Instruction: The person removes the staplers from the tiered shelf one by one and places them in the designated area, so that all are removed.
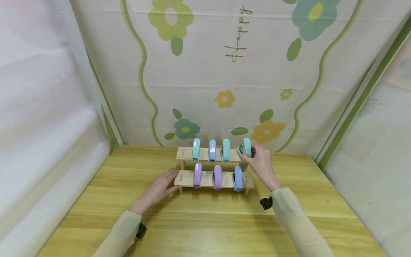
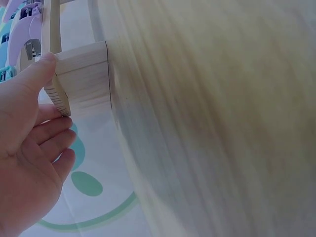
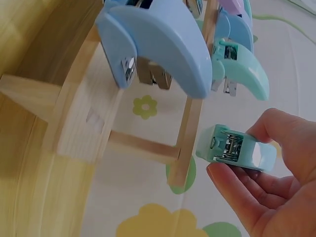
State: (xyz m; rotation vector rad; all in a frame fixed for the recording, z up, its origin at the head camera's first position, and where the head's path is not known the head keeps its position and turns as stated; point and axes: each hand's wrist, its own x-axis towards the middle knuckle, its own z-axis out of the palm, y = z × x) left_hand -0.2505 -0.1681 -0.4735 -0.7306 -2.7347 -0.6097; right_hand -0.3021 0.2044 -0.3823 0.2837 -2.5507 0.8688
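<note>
My right hand (image 1: 261,164) pinches a mint-green stapler (image 1: 247,146) between thumb and fingers at the right end of the rear wooden shelf (image 1: 183,153). In the right wrist view, that stapler (image 3: 232,146) lies on its side in the fingers, its metal part showing, close beside the shelf end. My left hand (image 1: 160,185) grips the left end of the front wooden shelf (image 1: 189,177); in the left wrist view the thumb lies along one edge and the fingertips touch the opposite one. Two purple staplers (image 1: 197,175) (image 1: 217,176) and a blue stapler (image 1: 237,177) stand on this shelf.
On the rear shelf stand a mint stapler (image 1: 196,149), a blue stapler (image 1: 212,150) and another mint stapler (image 1: 226,150). Both shelves rest on a wood-grain table (image 1: 205,221). A flower-printed cloth (image 1: 199,71) rises behind, with white cloth on both sides.
</note>
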